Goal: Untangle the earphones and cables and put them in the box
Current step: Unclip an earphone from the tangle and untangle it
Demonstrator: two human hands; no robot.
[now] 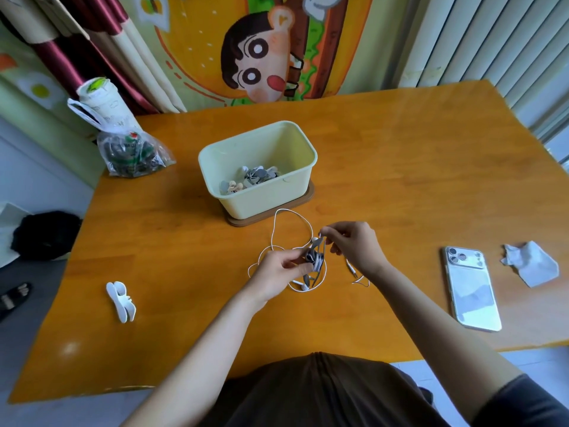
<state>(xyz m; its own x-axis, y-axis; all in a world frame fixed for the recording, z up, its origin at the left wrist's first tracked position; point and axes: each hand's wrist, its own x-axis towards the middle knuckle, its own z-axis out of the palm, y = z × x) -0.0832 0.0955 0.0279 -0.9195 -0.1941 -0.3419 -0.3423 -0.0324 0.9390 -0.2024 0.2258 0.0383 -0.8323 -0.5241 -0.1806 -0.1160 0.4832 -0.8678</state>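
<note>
A tangle of white earphones (317, 260) with grey strands sits just above the wooden table, in front of a pale yellow box (215, 167). My left hand (277, 272) pinches the tangle's left side. My right hand (354, 241) pinches an earbud and cable at the top of the tangle. A white cable loop (288, 212) reaches toward the box, and the plug end (354, 271) lies below my right wrist. The box stands on a brown lid and holds several small grey and white items (255, 177).
A white cable winder (121, 302) lies at the table's left front. A phone (471, 289) and a crumpled cloth (531, 266) lie to the right. A plastic bag of items (132, 152) sits at the back left corner.
</note>
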